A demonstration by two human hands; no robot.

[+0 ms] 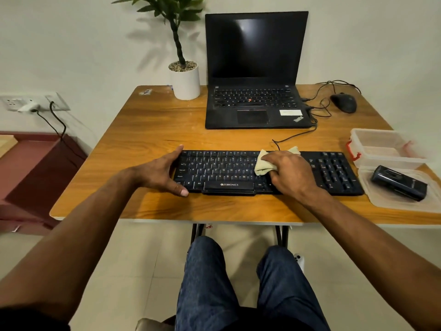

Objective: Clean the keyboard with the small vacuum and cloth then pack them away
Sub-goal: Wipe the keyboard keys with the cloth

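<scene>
A black keyboard [222, 170] lies across the front of the wooden table [152, 130]. My left hand [162, 174] clasps its left end, thumb on the front edge and fingers on the back edge. My right hand [290, 174] presses a crumpled beige cloth [262, 164] onto the keys right of centre. The small black vacuum [398, 182] lies on a clear plastic lid [381, 199] at the right, beside the keyboard's number pad. Behind it stands an open clear plastic box [372, 161] with red clips.
An open black laptop [255, 101] sits at the back centre, with a potted plant [185, 80] to its left and a wired black mouse [343, 102] to its right. Cables [298, 134] run from the laptop toward the keyboard. A wall socket [31, 101] is at the left.
</scene>
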